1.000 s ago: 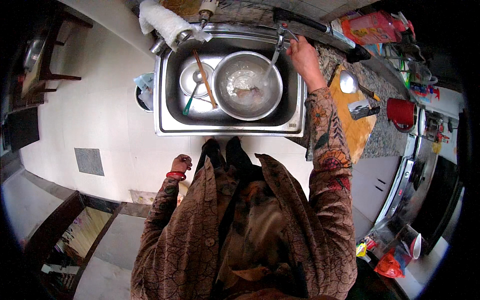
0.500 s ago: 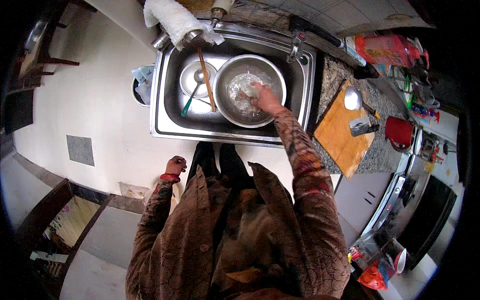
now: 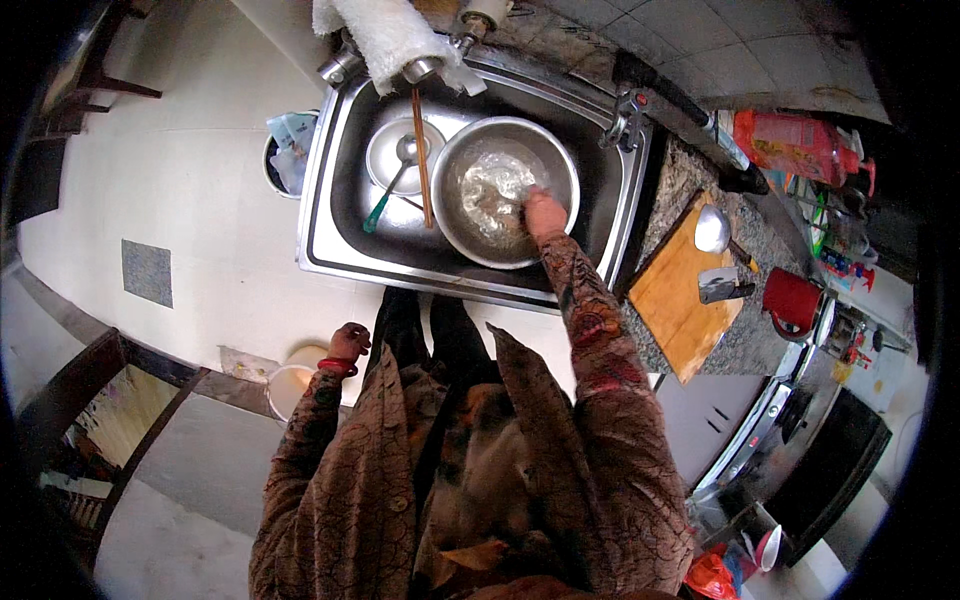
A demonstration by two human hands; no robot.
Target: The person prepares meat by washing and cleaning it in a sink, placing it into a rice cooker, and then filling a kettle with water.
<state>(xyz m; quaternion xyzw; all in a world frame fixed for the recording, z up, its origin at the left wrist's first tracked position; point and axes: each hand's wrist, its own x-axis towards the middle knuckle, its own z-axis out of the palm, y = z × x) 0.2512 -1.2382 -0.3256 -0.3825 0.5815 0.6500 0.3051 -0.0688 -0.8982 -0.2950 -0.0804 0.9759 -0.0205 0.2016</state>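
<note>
My right hand (image 3: pixel 544 217) reaches into a round metal basin (image 3: pixel 455 236) at its near right side. Clear, rippling water (image 3: pixel 500 178) fills part of the basin, and glare and ripples hide my fingertips, so I cannot make out whether they hold anything. The basin stands in a stainless steel sink (image 3: pixel 340 225). To its left in the sink is a pale bowl (image 3: pixel 384 165) with a green-handled spoon (image 3: pixel 384 199) lying across it. Wooden chopsticks (image 3: pixel 422 165) lean beside them. My left hand (image 3: pixel 350 342), red band at the wrist, hangs beside my body, loosely curled and holding nothing.
A faucet (image 3: pixel 622 125) stands at the sink's far right. On the right counter are a wooden cutting board (image 3: pixel 672 312), a ladle (image 3: pixel 712 229), a cleaver (image 3: pixel 718 285) and a red mug (image 3: pixel 792 302). A pale bucket (image 3: pixel 290 388) is behind my left hand.
My right hand has drawn from the middle of the basin toward its near right side, and the water ripples. The whole view has shifted slightly; my left hand still hangs free.
</note>
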